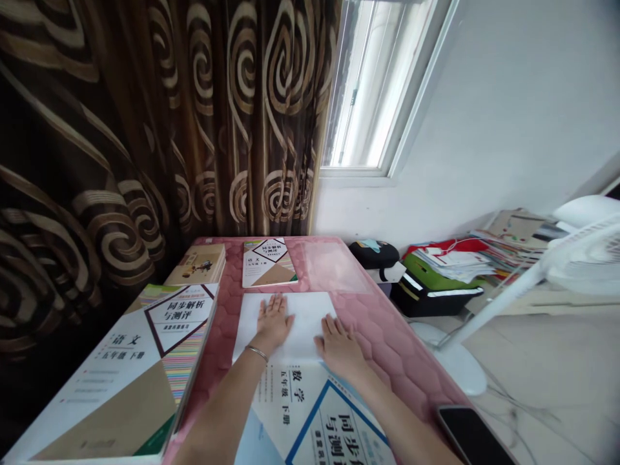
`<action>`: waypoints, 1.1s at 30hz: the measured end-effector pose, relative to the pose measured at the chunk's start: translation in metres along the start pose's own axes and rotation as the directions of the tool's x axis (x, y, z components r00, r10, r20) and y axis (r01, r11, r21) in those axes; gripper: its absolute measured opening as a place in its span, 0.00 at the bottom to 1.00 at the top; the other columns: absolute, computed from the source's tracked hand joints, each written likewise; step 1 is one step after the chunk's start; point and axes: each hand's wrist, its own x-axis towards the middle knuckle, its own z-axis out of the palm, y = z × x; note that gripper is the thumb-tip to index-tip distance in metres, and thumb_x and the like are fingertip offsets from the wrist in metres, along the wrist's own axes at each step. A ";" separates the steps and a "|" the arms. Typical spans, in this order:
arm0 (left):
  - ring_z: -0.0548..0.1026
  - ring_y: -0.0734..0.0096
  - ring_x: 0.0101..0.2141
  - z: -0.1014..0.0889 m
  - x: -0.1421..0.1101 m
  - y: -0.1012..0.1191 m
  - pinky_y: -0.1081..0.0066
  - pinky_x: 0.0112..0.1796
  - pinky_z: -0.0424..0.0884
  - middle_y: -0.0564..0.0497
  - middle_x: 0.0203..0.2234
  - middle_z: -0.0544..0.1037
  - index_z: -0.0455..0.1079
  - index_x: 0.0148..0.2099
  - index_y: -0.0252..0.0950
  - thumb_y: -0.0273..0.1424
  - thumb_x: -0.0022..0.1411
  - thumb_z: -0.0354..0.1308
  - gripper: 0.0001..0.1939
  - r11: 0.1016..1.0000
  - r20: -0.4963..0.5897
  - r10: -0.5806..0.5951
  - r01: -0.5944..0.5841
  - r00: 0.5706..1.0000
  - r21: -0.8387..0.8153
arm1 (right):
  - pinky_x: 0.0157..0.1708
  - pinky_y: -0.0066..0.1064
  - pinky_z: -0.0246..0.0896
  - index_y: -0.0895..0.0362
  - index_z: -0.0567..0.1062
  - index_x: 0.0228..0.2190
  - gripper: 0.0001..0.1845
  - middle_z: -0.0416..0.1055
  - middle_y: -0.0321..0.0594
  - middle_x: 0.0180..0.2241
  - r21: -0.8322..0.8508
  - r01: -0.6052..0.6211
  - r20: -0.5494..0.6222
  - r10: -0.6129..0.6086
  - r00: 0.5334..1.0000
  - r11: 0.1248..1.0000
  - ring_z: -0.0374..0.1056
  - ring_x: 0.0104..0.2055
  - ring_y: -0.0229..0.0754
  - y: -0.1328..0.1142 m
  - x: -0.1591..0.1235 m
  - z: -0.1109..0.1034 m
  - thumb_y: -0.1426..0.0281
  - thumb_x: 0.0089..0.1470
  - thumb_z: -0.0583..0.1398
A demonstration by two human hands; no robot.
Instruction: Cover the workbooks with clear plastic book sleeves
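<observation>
Before a swirl-patterned curtain [242,116], on a pink quilted cover [390,345]: white sheet [307,311] directly beyond the maths workbook [310,413]. Resting left hand [275,323] and right hand [340,350] on the sheet, flat, spread wide, gripping nothing — likely to keep it smooth. Left of the workbook — stacked Chinese-language workbooks [121,378], perhaps leaving room.

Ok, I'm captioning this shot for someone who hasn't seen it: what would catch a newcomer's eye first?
Probably the dark curtain with big pale swirls, filling the upper left. Next, lower centre, the left hand lying flat on a white sheet, with the right hand at its right edge. The white fan stands out at far right.
</observation>
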 end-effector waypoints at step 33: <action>0.50 0.48 0.66 -0.009 -0.013 -0.054 0.38 0.62 0.41 0.36 0.65 0.57 0.60 0.65 0.28 0.39 0.69 0.35 0.30 0.868 -0.194 -0.455 0.482 0.869 0.119 | 0.67 0.39 0.31 0.68 0.52 0.65 0.38 0.46 0.49 0.68 0.022 0.016 -0.023 -0.015 1.000 1.000 0.40 0.70 0.47 0.020 0.079 0.013 0.54 0.65 0.38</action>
